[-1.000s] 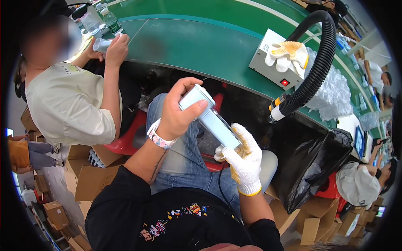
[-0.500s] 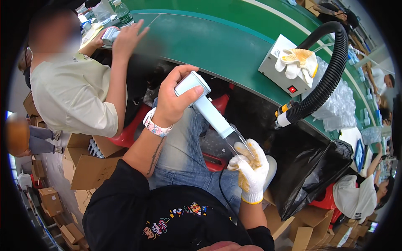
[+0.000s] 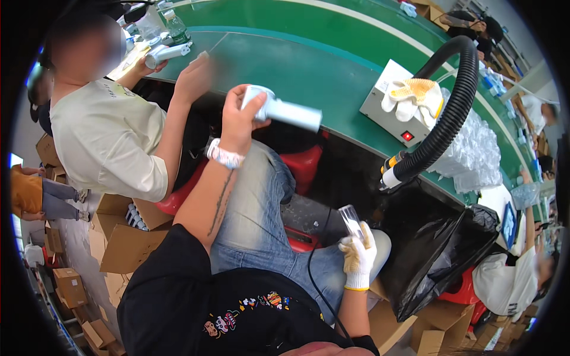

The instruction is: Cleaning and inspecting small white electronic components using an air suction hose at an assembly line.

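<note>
My bare left hand grips a pale blue handheld device by its round head. The straight handle points right, over the table's near edge, and is slightly blurred. Lower down, above my right thigh, my right hand wears a white glove with yellowish fingers. Its fingers are closed on a clear plastic sleeve that sticks up from them, apart from the device. What part of the sleeve lies within the fingers is hidden.
A grey box with a lit red switch and a spare glove stands on the green table, beside a black corrugated hose. Clear plastic bags and a black bag lie right. A co-worker at left holds a similar device.
The clear sleeve has come off the device's handle and is in my right hand. My left hand has moved up, swinging the handle toward level. My right hand is slightly lower.
</note>
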`<state>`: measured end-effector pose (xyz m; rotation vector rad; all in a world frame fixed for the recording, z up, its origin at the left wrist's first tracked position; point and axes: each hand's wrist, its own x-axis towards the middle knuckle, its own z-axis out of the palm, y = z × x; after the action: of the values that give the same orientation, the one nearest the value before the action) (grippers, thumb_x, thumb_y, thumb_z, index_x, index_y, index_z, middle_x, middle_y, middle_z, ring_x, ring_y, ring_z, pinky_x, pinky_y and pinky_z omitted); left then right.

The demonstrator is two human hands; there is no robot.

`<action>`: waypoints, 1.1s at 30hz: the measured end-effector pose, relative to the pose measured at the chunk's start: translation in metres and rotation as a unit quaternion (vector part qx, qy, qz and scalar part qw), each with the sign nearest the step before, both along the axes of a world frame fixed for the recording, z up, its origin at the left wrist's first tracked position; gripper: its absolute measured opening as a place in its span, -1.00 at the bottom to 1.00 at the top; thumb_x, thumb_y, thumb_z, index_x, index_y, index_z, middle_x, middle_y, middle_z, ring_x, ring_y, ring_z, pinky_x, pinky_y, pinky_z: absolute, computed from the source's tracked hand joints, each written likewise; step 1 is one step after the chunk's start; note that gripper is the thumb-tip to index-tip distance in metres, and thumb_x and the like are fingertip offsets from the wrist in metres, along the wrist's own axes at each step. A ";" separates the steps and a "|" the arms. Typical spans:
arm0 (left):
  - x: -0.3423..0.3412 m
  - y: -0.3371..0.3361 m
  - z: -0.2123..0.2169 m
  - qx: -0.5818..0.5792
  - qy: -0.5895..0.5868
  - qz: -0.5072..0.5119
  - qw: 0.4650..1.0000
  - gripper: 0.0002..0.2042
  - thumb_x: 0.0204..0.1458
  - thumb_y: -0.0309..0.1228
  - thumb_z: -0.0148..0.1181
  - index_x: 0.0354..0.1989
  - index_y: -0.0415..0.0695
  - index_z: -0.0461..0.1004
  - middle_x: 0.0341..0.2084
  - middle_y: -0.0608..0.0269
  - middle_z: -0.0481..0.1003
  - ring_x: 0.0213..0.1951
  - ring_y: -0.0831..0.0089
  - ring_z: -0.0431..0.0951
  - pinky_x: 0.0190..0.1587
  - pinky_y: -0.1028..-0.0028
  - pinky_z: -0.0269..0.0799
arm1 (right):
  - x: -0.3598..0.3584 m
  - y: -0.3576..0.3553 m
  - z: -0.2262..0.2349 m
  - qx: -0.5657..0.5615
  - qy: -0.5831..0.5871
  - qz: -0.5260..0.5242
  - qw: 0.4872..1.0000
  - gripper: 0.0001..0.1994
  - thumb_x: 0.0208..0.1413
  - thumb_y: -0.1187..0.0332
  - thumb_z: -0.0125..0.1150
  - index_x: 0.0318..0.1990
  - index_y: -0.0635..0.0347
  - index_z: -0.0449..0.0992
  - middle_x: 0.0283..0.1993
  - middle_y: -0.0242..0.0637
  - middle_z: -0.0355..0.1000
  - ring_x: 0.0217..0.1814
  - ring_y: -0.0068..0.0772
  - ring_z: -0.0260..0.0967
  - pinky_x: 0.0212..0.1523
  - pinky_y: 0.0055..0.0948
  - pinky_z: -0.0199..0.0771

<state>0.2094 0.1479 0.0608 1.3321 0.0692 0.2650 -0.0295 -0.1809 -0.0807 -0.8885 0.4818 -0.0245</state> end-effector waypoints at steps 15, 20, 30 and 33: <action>0.300 0.203 -0.048 0.467 0.016 0.336 0.818 -0.42 -0.07 0.02 0.49 -0.30 -0.41 0.64 -0.36 -0.16 0.67 -0.29 0.02 0.67 -0.14 0.09 0.55 | 0.027 -0.007 -0.023 0.148 -0.014 -0.014 0.989 -0.48 0.17 0.44 0.34 0.27 0.20 0.33 -0.08 -0.20 0.48 -0.27 -0.41 0.45 -0.29 -0.39 0.49; 0.332 0.151 -0.076 0.606 0.041 0.340 0.718 -0.27 -0.02 0.20 0.32 0.21 -0.09 0.50 0.06 -0.08 0.57 0.09 -0.02 0.57 0.23 0.07 0.41 | 0.016 -0.021 -0.020 0.112 0.027 -0.041 0.993 -0.54 0.19 0.45 0.32 0.23 0.14 0.36 -0.14 -0.28 0.48 -0.29 -0.40 0.50 -0.29 -0.38 0.56; 0.197 0.015 -0.051 0.640 -0.311 0.168 0.682 -0.44 0.22 -0.06 0.19 0.38 0.11 0.33 0.47 0.06 0.16 0.45 -0.04 0.17 0.33 -0.24 0.14 | 0.018 -0.028 -0.045 0.139 0.024 -0.024 0.990 -0.55 0.19 0.46 0.34 0.22 0.11 0.37 -0.15 -0.29 0.48 -0.33 -0.40 0.49 -0.32 -0.39 0.56; 0.134 -0.047 -0.041 0.679 -0.235 0.026 0.695 -0.45 0.23 -0.10 0.17 0.39 0.08 0.32 0.47 0.08 0.18 0.47 -0.03 0.14 0.37 -0.32 0.02 | 0.021 -0.025 -0.047 0.168 -0.004 0.001 0.986 -0.54 0.19 0.45 0.35 0.22 0.12 0.37 -0.13 -0.29 0.48 -0.31 -0.40 0.49 -0.32 -0.38 0.55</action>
<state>0.3433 0.1009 0.0195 2.6960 -0.6629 0.7915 -0.0085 -0.2063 -0.1281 -0.5565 0.4612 0.0533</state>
